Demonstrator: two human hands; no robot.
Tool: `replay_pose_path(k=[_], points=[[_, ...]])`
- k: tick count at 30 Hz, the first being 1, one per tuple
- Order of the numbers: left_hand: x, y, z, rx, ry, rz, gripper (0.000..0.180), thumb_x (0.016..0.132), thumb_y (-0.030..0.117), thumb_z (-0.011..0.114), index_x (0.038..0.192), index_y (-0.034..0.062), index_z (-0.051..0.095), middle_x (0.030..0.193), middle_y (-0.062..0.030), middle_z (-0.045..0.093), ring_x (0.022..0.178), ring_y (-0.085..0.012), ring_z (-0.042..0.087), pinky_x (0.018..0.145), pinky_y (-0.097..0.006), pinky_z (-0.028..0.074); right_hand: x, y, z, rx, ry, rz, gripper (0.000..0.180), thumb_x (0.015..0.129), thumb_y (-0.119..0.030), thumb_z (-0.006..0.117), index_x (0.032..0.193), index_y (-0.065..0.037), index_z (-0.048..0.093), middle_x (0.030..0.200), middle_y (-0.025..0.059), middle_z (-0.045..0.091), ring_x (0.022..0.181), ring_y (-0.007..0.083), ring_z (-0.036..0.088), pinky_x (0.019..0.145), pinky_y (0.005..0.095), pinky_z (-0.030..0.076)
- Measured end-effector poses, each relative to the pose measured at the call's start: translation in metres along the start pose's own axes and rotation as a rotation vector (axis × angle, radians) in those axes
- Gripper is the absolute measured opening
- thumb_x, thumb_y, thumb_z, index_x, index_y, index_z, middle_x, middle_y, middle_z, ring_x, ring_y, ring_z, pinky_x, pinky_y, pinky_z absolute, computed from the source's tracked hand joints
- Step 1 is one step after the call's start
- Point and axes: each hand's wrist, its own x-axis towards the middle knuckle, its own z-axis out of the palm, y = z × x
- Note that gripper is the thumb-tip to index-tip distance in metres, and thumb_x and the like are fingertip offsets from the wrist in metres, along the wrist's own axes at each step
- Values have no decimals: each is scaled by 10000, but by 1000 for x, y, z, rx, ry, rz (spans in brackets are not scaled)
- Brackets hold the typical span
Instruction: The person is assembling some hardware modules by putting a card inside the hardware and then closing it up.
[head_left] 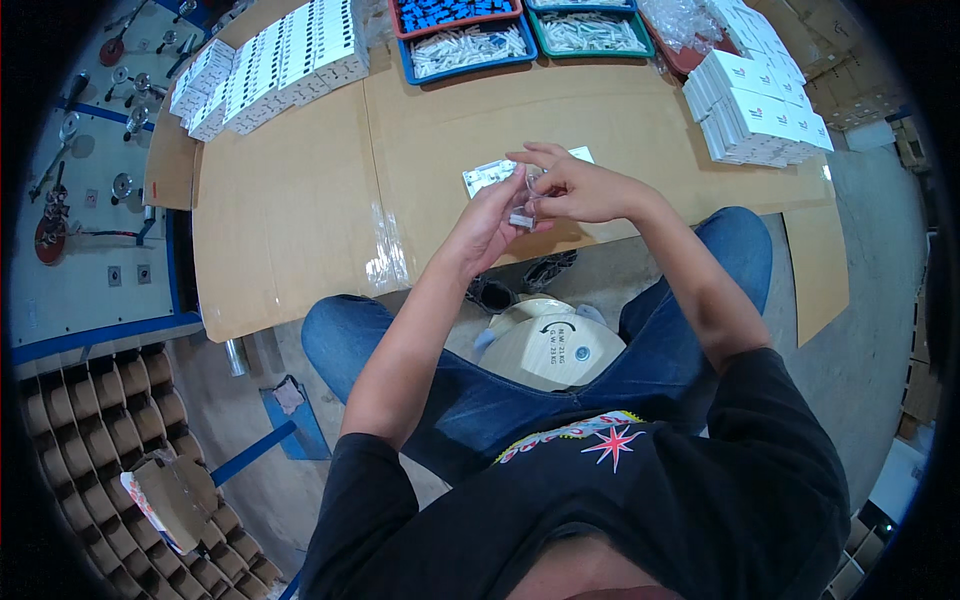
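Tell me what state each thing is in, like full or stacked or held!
Small clear packet: held, partly hidden
Left hand: curled at the packet
Right hand: fingers bent, at the packet
Red tray: filled with blue pieces
Blue tray: filled with white pieces
Green tray: filled with white pieces
Left white boxes: stacked in rows
Right white boxes: stacked

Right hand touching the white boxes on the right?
No, the right hand is by the left hand at a small clear item, apart from those white boxes.
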Motion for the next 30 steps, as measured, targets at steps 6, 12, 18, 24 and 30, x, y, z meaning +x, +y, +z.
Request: replay_pose_path(k=[6, 12, 18, 24, 30], points=[[-5, 6, 6, -2, -11, -1, 506, 1104, 463, 422, 1341, 38, 562, 1233, -118, 673, 1063, -204, 688, 883, -387, 615, -2, -4, -7, 202, 54, 16, 230, 949, -249, 697, 902, -35, 767, 1579, 190, 444, 1413, 350, 458, 1094, 426, 443], [-6, 8, 10, 30, -34, -3, 541, 1107, 490, 385, 1390, 52, 527, 1262, -115, 662, 1084, -220, 686, 885, -374, 601, -1, -6, -13, 298, -42, 41, 242, 959, -247, 692, 962, -16, 766, 1481, 196, 551, 1196, 306, 622, 1030, 389, 472], [-3, 7, 9, 69, -24, -24, 553, 1106, 501, 382, 1414, 59, 509, 1271, -118, 662, 1082, -234, 687, 868, -357, 582, -1, 1, -11, 315, 66, -81, 273, 990, -236, 655, 968, 24, 736, 1240, 138, 681, 934, 215, 667, 866, 340, 519], [1, 2, -10, 12, 38, 14, 595, 1106, 520, 355, 1427, 51, 532, 1246, -125, 688, 1010, -214, 688, 863, -338, 570, 8, 6, -22, 529, 202, 144, 243, 1013, -212, 659, 1113, -3, 733, 1197, 108, 721, 1039, 146, 659, 938, 318, 521], [9, 3, -9, -32, 80, 10, 567, 1092, 519, 364, 1362, 67, 574, 1196, -97, 725, 979, -187, 687, 820, -334, 571, 50, 61, -51, 210, 441, 194, 236, 991, -188, 668, 1110, 8, 722, 1004, 71, 747, 911, 129, 676, 826, 296, 539]])
